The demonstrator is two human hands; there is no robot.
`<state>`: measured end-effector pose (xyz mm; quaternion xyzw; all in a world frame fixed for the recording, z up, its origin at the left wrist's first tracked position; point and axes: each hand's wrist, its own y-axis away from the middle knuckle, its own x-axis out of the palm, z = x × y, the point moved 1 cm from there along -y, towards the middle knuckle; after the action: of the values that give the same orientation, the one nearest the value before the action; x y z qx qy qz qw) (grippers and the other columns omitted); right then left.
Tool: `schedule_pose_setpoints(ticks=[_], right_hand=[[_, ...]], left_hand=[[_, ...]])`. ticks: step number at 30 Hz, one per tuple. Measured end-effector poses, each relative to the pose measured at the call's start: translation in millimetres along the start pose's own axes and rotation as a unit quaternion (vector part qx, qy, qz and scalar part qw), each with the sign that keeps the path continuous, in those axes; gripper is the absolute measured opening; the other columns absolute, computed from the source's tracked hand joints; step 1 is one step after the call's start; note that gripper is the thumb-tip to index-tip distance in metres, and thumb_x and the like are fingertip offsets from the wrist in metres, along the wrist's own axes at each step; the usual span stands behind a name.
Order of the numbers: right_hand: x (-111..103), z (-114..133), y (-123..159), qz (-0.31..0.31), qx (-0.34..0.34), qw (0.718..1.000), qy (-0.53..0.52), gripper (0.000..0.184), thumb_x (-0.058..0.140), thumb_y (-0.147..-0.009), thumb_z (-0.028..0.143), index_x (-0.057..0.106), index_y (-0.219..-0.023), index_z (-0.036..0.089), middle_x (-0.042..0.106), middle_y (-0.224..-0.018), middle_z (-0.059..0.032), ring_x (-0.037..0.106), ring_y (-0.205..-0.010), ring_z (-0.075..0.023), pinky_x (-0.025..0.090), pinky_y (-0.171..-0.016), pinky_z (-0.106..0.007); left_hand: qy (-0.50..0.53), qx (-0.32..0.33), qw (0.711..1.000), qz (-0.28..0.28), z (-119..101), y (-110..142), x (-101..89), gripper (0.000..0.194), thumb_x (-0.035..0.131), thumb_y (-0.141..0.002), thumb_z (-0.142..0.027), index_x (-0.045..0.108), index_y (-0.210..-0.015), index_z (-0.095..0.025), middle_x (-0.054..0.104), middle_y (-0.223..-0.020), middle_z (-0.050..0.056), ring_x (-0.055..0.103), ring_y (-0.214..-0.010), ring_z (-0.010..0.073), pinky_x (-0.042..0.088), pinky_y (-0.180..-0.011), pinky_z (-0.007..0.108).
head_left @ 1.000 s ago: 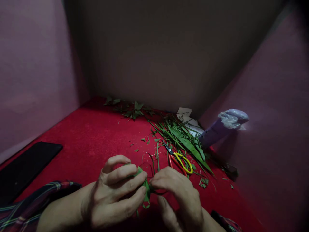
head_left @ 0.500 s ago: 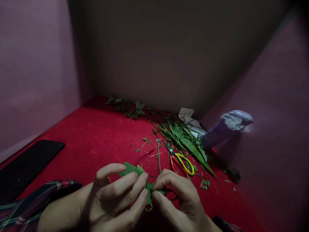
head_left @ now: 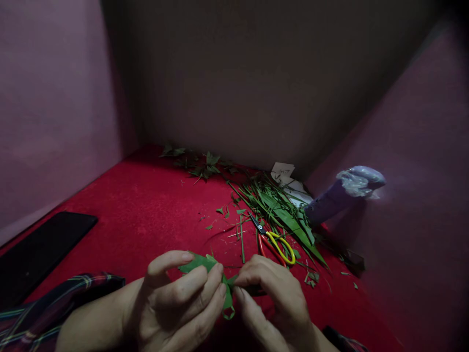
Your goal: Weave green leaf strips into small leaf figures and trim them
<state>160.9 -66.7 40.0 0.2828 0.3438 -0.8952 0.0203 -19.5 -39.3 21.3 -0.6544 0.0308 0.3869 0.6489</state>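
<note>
My left hand [head_left: 183,298] pinches a folded green leaf [head_left: 227,299] between thumb and fingers, low in the middle of the view. Part of the leaf sticks out above the fingers, and a small loop curls at its lower end. From the other side, my right hand [head_left: 274,298] has its thumb and forefinger closed on the leaf's right part, where a thin strip trails behind the fingers. Just beyond my right hand lie scissors [head_left: 276,244] with one red and one yellow handle, blades pointing away to the left.
Long green blades [head_left: 278,210] are heaped on the red surface [head_left: 146,195], with leaf scraps around them. Leafy sprigs [head_left: 207,166] lie along the back wall. A purple plastic-topped roll [head_left: 333,198] leans at right, near white papers [head_left: 295,190]. A flat black object [head_left: 47,249] lies left.
Both hands keep their pinch on the leaf. My right hand has shifted slightly, and the leaf has turned a little, with the loop at its lower end showing more clearly.
</note>
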Motion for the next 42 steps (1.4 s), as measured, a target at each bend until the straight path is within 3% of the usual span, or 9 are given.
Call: schedule_pose_setpoints(ticks=[7,10,16,21,27,30,34,38,42], right_hand=[[1.7,1.0,1.5,0.017,0.090,0.996,-0.021,0.011,0.050,-0.077,0.012,0.054,-0.068,0.016,0.051,-0.058,0.0005,0.046,-0.053,-0.0111,0.035,-0.052,-0.025],[2.9,0.8,2.5,0.004,0.075,0.997,0.011,0.011,0.050,-0.077,0.011,0.055,-0.069,0.016,0.053,-0.058,-0.0002,0.047,-0.054,-0.0122,0.035,-0.055,-0.026],[4.9,-1.5,1.1,0.010,0.137,0.990,0.014,0.012,0.051,-0.077,0.014,0.057,-0.066,0.016,0.054,-0.057,-0.0008,0.048,-0.054,-0.0129,0.036,-0.053,-0.025],[5.4,-2.3,1.2,0.016,0.182,0.983,-0.028,0.014,0.051,-0.077,0.016,0.057,-0.065,0.016,0.053,-0.056,0.0010,0.048,-0.051,-0.0111,0.037,-0.051,-0.023],[6.2,-1.0,2.7,-0.007,0.067,0.998,0.017,0.010,0.050,-0.076,0.012,0.055,-0.069,0.017,0.054,-0.057,0.0003,0.048,-0.054,-0.0124,0.038,-0.054,-0.026],[6.0,-1.6,3.0,-0.002,-0.014,0.999,0.046,0.011,0.050,-0.075,0.008,0.055,-0.075,0.017,0.057,-0.060,-0.0012,0.049,-0.056,-0.0133,0.037,-0.056,-0.028],[4.0,-2.2,1.5,0.027,-0.085,0.993,0.082,0.015,0.049,-0.073,0.003,0.056,-0.080,0.015,0.060,-0.063,-0.0037,0.049,-0.057,-0.0141,0.035,-0.054,-0.029],[0.9,-1.6,-1.1,0.060,-0.126,0.985,0.105,0.013,0.050,-0.072,0.004,0.056,-0.078,0.014,0.060,-0.061,-0.0044,0.046,-0.054,-0.0138,0.032,-0.051,-0.029],[-1.6,-0.5,-1.7,0.074,-0.158,0.977,0.125,0.012,0.051,-0.074,0.004,0.057,-0.078,0.013,0.059,-0.059,-0.0034,0.044,-0.052,-0.0131,0.030,-0.050,-0.028]], left_hand=[[0.008,-0.120,0.989,-0.082,-10.1,-2.7,8.0,0.031,0.041,-0.091,-0.016,0.068,-0.075,-0.019,0.076,-0.079,-0.001,0.061,-0.086,0.0114,0.043,-0.094,0.038],[0.008,-0.004,0.999,-0.051,-9.1,-2.3,10.1,0.027,0.044,-0.088,-0.016,0.068,-0.078,-0.021,0.076,-0.080,-0.003,0.061,-0.086,0.0116,0.043,-0.094,0.036],[0.006,-0.135,0.986,-0.100,-15.9,2.5,15.7,0.021,0.051,-0.083,-0.013,0.068,-0.073,-0.020,0.076,-0.075,-0.003,0.063,-0.082,0.0134,0.045,-0.092,0.040],[0.019,-0.058,0.996,-0.063,-9.7,-3.1,13.2,0.031,0.043,-0.087,-0.009,0.069,-0.073,-0.018,0.076,-0.075,-0.002,0.063,-0.083,0.0110,0.043,-0.094,0.038],[0.007,0.076,0.994,-0.076,8.3,-11.2,9.2,0.032,0.044,-0.086,-0.012,0.068,-0.066,-0.016,0.074,-0.068,0.001,0.060,-0.082,0.0117,0.041,-0.094,0.040],[0.011,0.043,0.996,-0.076,-0.1,-8.9,13.4,0.032,0.043,-0.085,-0.010,0.069,-0.068,-0.017,0.075,-0.071,0.000,0.061,-0.081,0.0123,0.042,-0.093,0.039],[0.020,-0.131,0.984,-0.121,-12.8,-0.2,16.6,0.033,0.039,-0.086,-0.010,0.068,-0.072,-0.019,0.075,-0.073,0.000,0.063,-0.081,0.0148,0.046,-0.089,0.042],[0.001,-0.043,0.999,-0.032,-10.2,5.6,12.0,0.025,0.045,-0.082,-0.014,0.068,-0.084,-0.023,0.075,-0.084,-0.002,0.062,-0.087,0.0165,0.044,-0.092,0.042],[0.006,-0.032,0.999,-0.040,-2.9,6.7,6.2,0.023,0.045,-0.083,-0.017,0.067,-0.089,-0.023,0.076,-0.084,-0.001,0.061,-0.088,0.0170,0.044,-0.090,0.045]])
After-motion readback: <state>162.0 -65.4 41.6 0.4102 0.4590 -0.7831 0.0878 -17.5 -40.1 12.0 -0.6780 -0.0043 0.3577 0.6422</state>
